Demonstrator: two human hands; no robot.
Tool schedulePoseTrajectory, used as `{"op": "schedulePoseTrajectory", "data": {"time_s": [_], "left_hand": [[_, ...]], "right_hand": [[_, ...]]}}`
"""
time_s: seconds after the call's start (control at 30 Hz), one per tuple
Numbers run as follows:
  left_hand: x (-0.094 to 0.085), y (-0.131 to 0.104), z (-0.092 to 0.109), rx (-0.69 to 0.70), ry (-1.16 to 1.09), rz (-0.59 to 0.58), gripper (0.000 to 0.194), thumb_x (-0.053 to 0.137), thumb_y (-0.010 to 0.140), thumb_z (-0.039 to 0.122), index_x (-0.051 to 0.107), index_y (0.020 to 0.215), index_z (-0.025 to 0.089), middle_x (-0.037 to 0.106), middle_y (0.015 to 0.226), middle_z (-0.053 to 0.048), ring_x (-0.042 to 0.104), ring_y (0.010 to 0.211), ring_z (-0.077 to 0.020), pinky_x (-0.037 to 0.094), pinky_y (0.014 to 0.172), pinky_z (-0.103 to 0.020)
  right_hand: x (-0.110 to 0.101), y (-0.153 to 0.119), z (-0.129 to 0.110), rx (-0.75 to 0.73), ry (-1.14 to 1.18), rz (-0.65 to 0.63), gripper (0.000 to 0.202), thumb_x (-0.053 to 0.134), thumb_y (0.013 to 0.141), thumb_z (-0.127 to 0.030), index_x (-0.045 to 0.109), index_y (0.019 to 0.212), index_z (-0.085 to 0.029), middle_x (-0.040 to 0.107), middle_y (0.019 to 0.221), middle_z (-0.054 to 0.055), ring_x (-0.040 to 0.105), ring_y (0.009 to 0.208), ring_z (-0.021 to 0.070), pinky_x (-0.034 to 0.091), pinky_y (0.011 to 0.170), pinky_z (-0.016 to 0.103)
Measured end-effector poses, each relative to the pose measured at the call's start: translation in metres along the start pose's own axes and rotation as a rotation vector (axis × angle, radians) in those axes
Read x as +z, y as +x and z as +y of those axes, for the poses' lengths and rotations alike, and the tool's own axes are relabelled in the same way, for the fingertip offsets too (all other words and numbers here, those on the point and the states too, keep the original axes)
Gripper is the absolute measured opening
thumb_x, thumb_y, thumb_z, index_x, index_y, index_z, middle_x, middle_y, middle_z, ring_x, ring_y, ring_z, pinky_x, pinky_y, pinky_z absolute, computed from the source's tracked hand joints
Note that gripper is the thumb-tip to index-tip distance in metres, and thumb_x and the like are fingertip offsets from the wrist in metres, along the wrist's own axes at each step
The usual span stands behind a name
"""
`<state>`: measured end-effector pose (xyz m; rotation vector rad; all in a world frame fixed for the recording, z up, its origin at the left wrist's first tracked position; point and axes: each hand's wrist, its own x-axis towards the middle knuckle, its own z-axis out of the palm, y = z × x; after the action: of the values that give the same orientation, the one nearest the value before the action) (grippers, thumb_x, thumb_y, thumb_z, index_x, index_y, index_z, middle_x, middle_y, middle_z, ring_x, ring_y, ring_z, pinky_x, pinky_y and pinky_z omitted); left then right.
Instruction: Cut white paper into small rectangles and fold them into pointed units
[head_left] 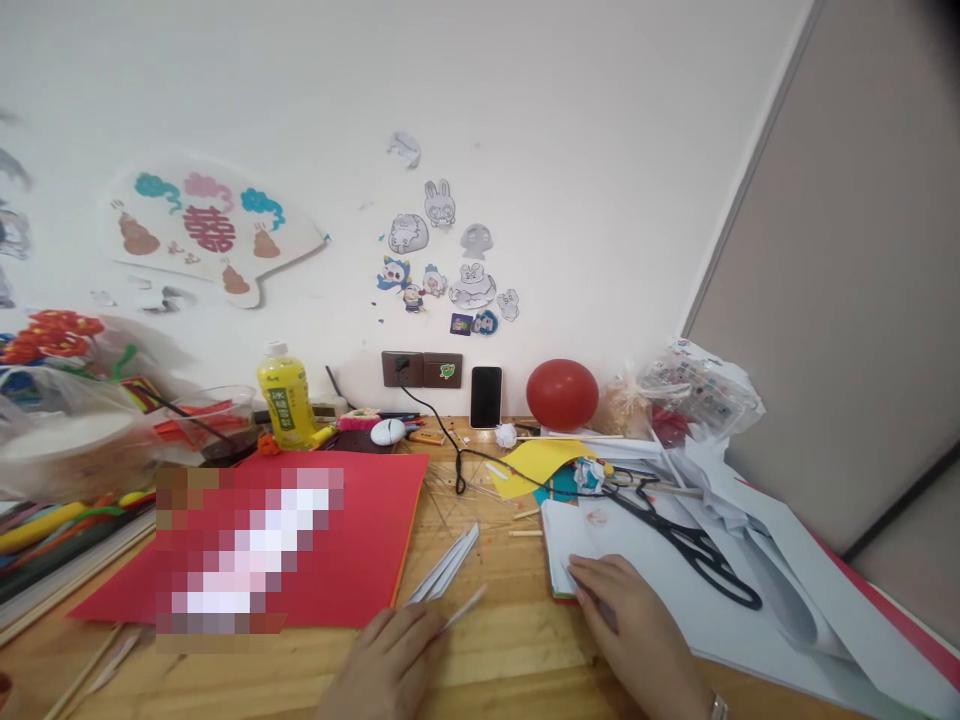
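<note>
Low in the middle is my left hand, its fingers bent and close together around the lower end of a thin white strip. Folded white paper pieces fan out just beyond its fingertips. My right hand rests at the right, fingers pressed together at the edge of a small white paper stack. A dark, narrow shape shows beneath its fingers, too unclear to name. A large red sheet lies to the left, partly covered by a pixelated patch.
Black-handled scissors lie on white sheets at the right. Farther back are a yellow sheet, a red balloon, an upright phone, a white mouse and a yellow bottle. A black cable crosses the wooden table.
</note>
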<state>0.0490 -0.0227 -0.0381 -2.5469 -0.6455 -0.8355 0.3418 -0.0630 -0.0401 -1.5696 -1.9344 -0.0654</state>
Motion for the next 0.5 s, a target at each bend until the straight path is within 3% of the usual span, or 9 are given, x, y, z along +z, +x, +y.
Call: {"op": "schedulePoseTrajectory", "data": {"time_s": [0.17,0.3,0.4,0.5], "left_hand": [[0.007,-0.009,0.002,-0.128,0.132,-0.066,0.044,0.039,0.086,0.009,0.052,0.127,0.019,0.063,0.123,-0.008,0.061,0.105,-0.0195,0.052,0.085,-0.027],[0.011,-0.011,0.001,-0.119,0.238,-0.14,0.052,0.044,0.082,0.011,0.048,0.132,0.023,0.054,0.134,-0.012,0.054,0.118,-0.0272,0.053,0.086,-0.037],[0.009,-0.006,0.0,-0.082,0.234,-0.176,0.058,0.043,0.08,0.006,0.045,0.135,0.027,0.051,0.137,-0.008,0.051,0.122,-0.0264,0.049,0.091,-0.04],[0.002,0.002,0.001,0.076,0.124,-0.215,0.051,0.048,0.084,0.011,0.048,0.132,0.031,0.052,0.136,0.001,0.051,0.122,-0.0232,0.045,0.097,-0.036]], "right_hand": [[-0.002,0.0,-0.004,0.004,-0.013,-0.012,0.031,0.043,0.084,-0.01,0.071,0.095,-0.018,0.073,0.101,0.01,0.065,0.092,0.0244,0.055,0.08,0.04],[0.0,-0.001,-0.002,-0.003,-0.024,-0.032,0.03,0.043,0.085,-0.01,0.07,0.097,-0.017,0.072,0.102,0.01,0.064,0.093,0.0245,0.054,0.08,0.039],[0.001,-0.002,0.001,-0.005,0.024,-0.002,0.028,0.044,0.087,-0.012,0.07,0.096,-0.017,0.073,0.098,0.01,0.064,0.089,0.0239,0.054,0.079,0.039],[0.001,-0.002,0.004,0.013,0.087,0.029,0.024,0.046,0.091,-0.019,0.07,0.089,-0.019,0.073,0.091,0.009,0.065,0.084,0.0225,0.055,0.075,0.036]]}}
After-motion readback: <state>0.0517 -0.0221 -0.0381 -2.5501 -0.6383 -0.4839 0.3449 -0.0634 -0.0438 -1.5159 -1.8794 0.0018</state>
